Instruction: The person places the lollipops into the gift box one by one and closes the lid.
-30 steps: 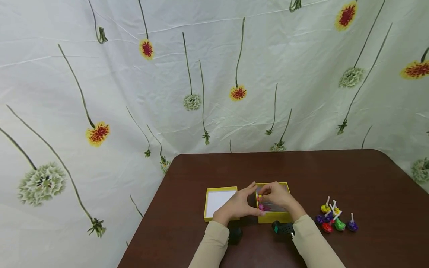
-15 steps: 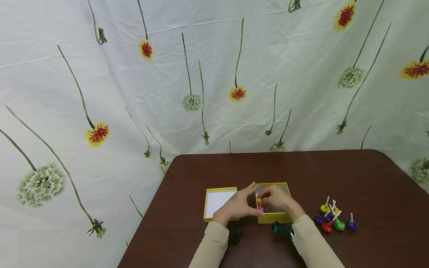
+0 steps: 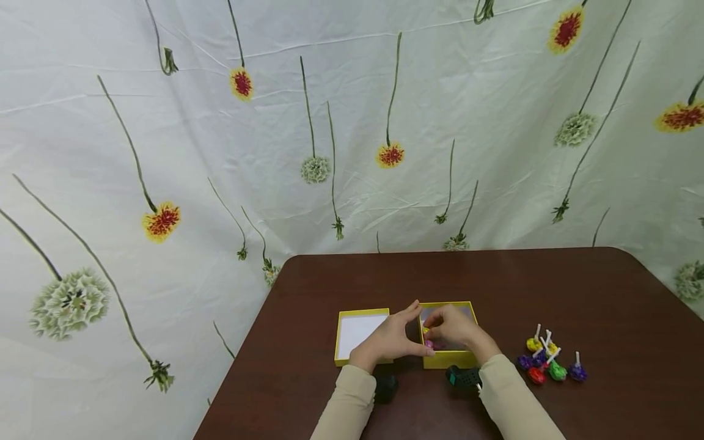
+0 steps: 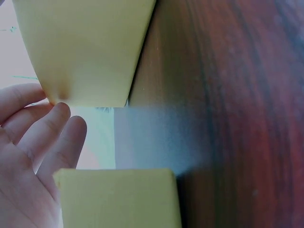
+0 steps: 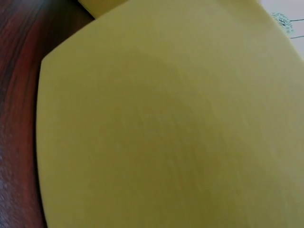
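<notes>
A yellow box (image 3: 448,359) stands uncovered at mid-table, with a pink lollipop (image 3: 429,344) and a yellow one by its left wall. My left hand (image 3: 389,338) spans that wall, thumb at the near corner and fingers spread toward the far one. In the left wrist view its fingertips touch the box's side (image 4: 85,52). My right hand (image 3: 453,324) reaches inside with bent fingers, pinching the yellow lollipop (image 3: 426,330), largely covered by the fingers. The right wrist view shows only the box's outer wall (image 5: 161,118), with the hand out of sight.
Left of the box lies its yellow-rimmed lid (image 3: 357,336), white inside up. Several wrapped lollipops (image 3: 538,357) sit in a cluster at the right, with a purple one (image 3: 577,370) slightly apart. The brown table (image 3: 495,275) ends at a flowered cloth (image 3: 352,122) behind.
My right hand has dipped lower into the box, its fingers hiding more of the lollipops at the left wall. My left hand has stayed at the box's side.
</notes>
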`<state>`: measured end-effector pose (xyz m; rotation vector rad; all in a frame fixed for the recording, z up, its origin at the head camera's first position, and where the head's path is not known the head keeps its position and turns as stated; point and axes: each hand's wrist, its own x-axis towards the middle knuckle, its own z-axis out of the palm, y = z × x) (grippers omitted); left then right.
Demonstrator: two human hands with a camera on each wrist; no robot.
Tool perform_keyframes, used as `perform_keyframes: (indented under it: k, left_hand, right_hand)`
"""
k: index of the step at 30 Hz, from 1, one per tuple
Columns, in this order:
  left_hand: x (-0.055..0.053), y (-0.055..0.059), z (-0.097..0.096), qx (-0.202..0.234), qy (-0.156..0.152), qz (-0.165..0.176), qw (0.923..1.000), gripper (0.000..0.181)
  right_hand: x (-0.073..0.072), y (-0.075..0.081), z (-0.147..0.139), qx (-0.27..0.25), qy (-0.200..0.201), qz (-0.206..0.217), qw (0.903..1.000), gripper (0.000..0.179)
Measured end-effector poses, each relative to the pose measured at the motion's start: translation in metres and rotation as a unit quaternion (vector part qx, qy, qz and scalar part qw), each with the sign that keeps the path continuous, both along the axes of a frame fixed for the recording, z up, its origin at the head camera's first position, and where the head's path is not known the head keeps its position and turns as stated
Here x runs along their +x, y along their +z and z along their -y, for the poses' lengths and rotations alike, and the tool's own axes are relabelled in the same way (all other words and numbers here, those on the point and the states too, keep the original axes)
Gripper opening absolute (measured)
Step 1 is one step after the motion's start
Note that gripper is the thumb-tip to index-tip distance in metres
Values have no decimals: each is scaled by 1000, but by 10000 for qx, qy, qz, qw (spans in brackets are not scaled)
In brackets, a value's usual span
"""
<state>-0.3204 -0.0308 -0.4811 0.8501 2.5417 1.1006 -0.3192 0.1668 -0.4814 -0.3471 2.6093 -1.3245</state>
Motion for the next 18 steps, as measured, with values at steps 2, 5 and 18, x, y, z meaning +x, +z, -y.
perform_keyframes:
  k: [2, 5, 18]
  left_hand:
    - [0, -1, 0, 13, -1, 19, 10000, 97]
    - [0, -1, 0, 15, 1, -1, 10000, 97]
    - [-2, -2, -1, -21, 52, -25, 10000, 95]
  right_hand:
    - [0, 0, 1, 13, -64, 26, 10000, 15]
    - [0, 1, 0, -10, -81, 10, 10000, 17]
    - [8, 27, -14, -305, -601, -886, 9938, 22]
